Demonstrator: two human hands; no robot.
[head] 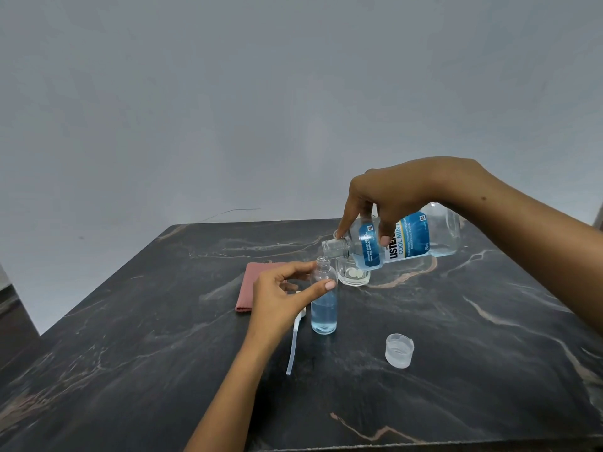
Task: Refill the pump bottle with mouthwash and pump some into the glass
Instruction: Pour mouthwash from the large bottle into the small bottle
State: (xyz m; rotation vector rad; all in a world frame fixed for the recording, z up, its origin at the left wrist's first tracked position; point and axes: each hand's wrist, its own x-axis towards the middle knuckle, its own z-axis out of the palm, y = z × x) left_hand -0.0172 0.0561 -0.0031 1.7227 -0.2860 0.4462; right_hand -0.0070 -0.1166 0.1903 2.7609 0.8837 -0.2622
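A small clear pump bottle (pixel 323 305) stands upright mid-table, open at the neck and about half full of pale blue liquid. My left hand (pixel 280 293) grips it near the shoulder with thumb and fingers. My right hand (pixel 401 194) holds the mouthwash bottle (pixel 404 239) tipped almost level, its open mouth just above the small bottle's neck. The pump head with its dip tube (pixel 295 340) lies on the table, left of the small bottle. A short clear glass (pixel 354 275) stands just behind, under the tilted bottle.
The clear mouthwash cap (pixel 399 350) sits on the dark marble table (pixel 163 337) to the front right. A folded pink cloth (pixel 253 285) lies behind my left hand. A grey wall rises past the table's far edge.
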